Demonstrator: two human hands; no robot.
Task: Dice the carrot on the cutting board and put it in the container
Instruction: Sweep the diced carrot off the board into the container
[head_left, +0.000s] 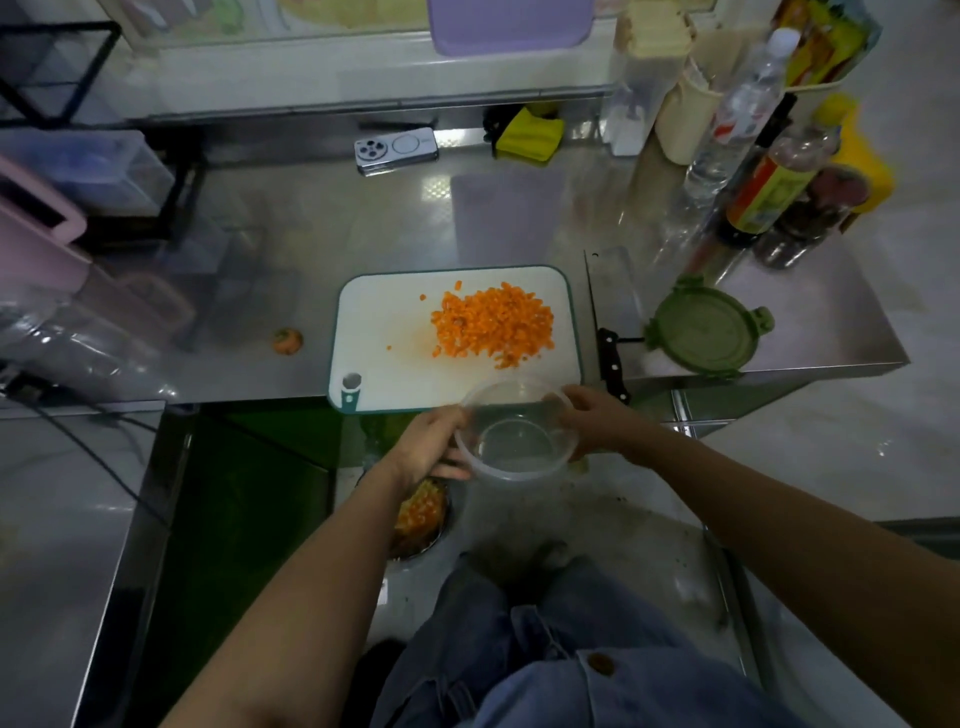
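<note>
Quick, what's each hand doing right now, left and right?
Left hand: holding the clear container by its left side.
Right hand: holding the same container by its right side.

Fingers of left grip (431, 447) and right grip (597, 421) partly sit behind the clear container (519, 436), seen only as a smear thru its wall. Both forearms are cut off at btm edge. Container's far rim overlaps the cutting board (395, 332) near edge. Floor bowl (423, 512) is half covered by left forearm; contents too blurry to ID. Knife (612, 312) blade mirrors the worktop (311, 234), outline hard to trace; can't tell if green lid (706, 325) touches it. Bottles (748, 104): labels unreadable. Purple board (509, 26) is cut by top edge, pink item (36, 244) by left edge, type unclear. Orange stub (288, 341) is too soft to ID.
</note>
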